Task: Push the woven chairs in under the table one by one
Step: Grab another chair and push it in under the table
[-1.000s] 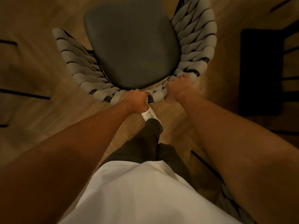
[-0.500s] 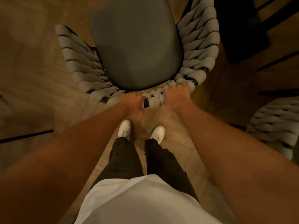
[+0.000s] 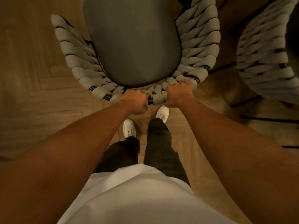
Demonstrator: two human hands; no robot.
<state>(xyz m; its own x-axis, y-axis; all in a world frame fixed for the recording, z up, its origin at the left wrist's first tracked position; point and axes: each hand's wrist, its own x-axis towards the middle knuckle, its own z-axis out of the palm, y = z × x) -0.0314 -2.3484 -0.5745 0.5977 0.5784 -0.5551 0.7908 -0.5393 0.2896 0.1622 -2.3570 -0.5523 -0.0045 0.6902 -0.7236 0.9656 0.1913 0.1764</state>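
- Overhead, the woven chair (image 3: 132, 46) fills the upper centre of the frame, its grey seat ringed by thick pale weave (dark frame showing between the bands).
- Second woven chair (image 3: 265, 50) at the upper right edge, just beside the first.
- Left hand (image 3: 135, 101), grip clenched round the backrest rim.
- Right hand (image 3: 178, 92), grip clenched on the same rim.

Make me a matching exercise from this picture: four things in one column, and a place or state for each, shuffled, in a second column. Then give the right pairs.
1. left hand
2. second woven chair
3. seat cushion
4. white shoes

A. at the right edge, untouched
B. grips the held chair's back rail
C. on the floor behind the held chair
D. dark grey, ringed by woven cord

Pairs: 1-B, 2-A, 3-D, 4-C
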